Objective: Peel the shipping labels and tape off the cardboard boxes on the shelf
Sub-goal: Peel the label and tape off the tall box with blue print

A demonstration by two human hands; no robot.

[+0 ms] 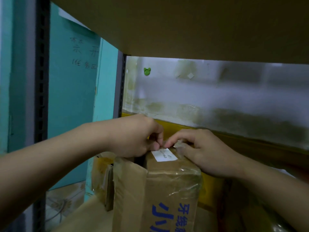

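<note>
**A:** Where's the label?

**B:** The white paper shipping label (pixel 164 154) lies on top of the tall brown cardboard box with blue print (pixel 172 190), right under both sets of fingertips. The left hand (pixel 133 136) seems to pinch its far corner with curled fingers. Just beside it, the right hand (pixel 205 153) grips a crumpled scrap of clear tape (pixel 179 144), forefinger on the label's edge.

**A:** Risk?

**B:** A fast pull would probably tear the paper and leave strips. An unbraced box could tip.
</note>
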